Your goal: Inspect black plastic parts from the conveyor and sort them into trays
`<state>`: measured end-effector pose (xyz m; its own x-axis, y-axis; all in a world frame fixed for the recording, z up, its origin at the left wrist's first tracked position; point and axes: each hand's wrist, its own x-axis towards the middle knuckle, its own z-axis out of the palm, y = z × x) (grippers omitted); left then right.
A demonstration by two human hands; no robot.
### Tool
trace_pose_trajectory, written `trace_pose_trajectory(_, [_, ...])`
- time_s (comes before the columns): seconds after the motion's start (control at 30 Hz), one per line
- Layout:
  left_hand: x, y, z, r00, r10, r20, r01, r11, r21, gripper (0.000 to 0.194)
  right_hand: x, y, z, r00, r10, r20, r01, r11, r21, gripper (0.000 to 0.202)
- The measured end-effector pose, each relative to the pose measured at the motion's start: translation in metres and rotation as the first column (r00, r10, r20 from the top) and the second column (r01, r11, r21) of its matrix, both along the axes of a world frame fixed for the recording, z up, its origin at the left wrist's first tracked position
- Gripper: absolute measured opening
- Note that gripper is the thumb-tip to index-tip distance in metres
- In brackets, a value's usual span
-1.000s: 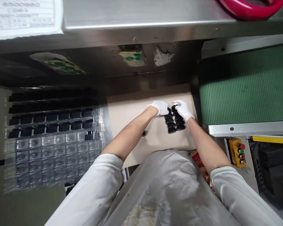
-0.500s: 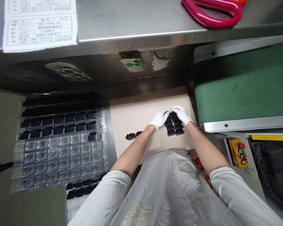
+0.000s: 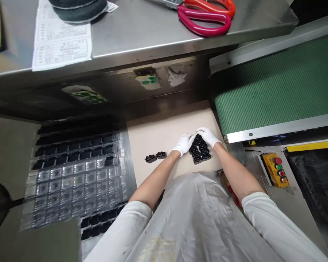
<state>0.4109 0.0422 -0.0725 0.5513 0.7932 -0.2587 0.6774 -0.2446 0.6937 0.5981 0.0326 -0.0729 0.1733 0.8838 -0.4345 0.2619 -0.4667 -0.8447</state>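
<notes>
My left hand (image 3: 183, 143), in a white glove, curls against the left side of a two-column group of small black moulded parts (image 3: 195, 154). Its fingertips are pressed to the upper parts. From the far right, my right hand (image 3: 207, 137), also gloved, bends its fingers around the top end of the same group. The columns touch near the top, and a narrow gap shows between them lower down. Two more black parts (image 3: 155, 156) lie apart on the beige board (image 3: 142, 134), left of my left forearm. The gloves partly hide the topmost parts.
Clear plastic trays (image 3: 76, 182), partly filled with black pieces, lie at left. A green conveyor belt (image 3: 278, 83) stands at right, above a yellow button box (image 3: 276, 169). Red-handled scissors (image 3: 205, 22) and paper sheets (image 3: 61, 47) rest on the metal shelf (image 3: 131, 43) ahead.
The two columns of black parts have come together at the top, with my right hand closer to the left one. The camera view has shifted and tilted, showing more of the shelf.
</notes>
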Motion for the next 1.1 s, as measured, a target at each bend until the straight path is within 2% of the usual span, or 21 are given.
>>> trace_pose_trajectory(0.07, [0.002, -0.011, -0.003, 0.992, 0.122, 0.016, -0.122, 0.992, 0.008, 0.041, -0.002, -0.004, 0.000, 1.000, -0.011, -0.005, 0.011, 1.000, 0.009, 0.022])
trace_pose_trajectory(0.17, [0.010, -0.028, -0.009, 0.944, 0.324, 0.066, -0.325, 0.946, 0.008, 0.048, -0.005, -0.012, -0.001, 0.999, -0.047, -0.016, 0.047, 0.998, 0.040, 0.027])
trace_pose_trajectory(0.27, [0.024, -0.043, -0.016, 0.889, 0.439, 0.128, -0.439, 0.898, -0.031, 0.051, -0.009, -0.020, -0.004, 0.997, -0.066, -0.038, 0.068, 0.996, 0.063, 0.035])
trace_pose_trajectory(0.43, [0.033, -0.057, -0.022, 0.867, 0.466, 0.175, -0.454, 0.885, -0.103, 0.053, -0.010, -0.029, -0.009, 0.998, -0.057, -0.029, 0.059, 0.996, 0.067, 0.033])
trace_pose_trajectory(0.57, [0.027, -0.062, -0.024, 0.874, 0.438, 0.209, -0.418, 0.899, -0.132, 0.059, -0.007, -0.029, -0.013, 0.999, -0.038, 0.002, 0.038, 0.997, 0.074, 0.032])
trace_pose_trajectory(0.73, [0.016, -0.067, -0.024, 0.853, 0.445, 0.273, -0.411, 0.895, -0.176, 0.067, 0.000, -0.041, -0.014, 0.997, -0.060, 0.039, 0.056, 0.993, 0.101, 0.047])
trace_pose_trajectory(0.83, [0.002, -0.077, -0.024, 0.834, 0.460, 0.305, -0.405, 0.886, -0.226, 0.071, 0.010, -0.071, -0.008, 0.992, -0.101, 0.079, 0.092, 0.990, 0.105, 0.055])
trace_pose_trajectory(0.93, [-0.014, -0.089, -0.030, 0.817, 0.484, 0.315, -0.405, 0.869, -0.284, 0.078, 0.025, -0.116, -0.005, 0.979, -0.156, 0.130, 0.143, 0.984, 0.104, 0.061])
trace_pose_trajectory(1.03, [-0.024, -0.101, -0.040, 0.814, 0.483, 0.323, -0.392, 0.867, -0.309, 0.082, 0.041, -0.166, -0.008, 0.959, -0.229, 0.165, 0.213, 0.971, 0.110, 0.068])
trace_pose_trajectory(1.1, [-0.027, -0.107, -0.046, 0.821, 0.470, 0.325, -0.392, 0.877, -0.278, 0.081, 0.049, -0.193, -0.013, 0.948, -0.270, 0.172, 0.255, 0.961, 0.104, 0.067])
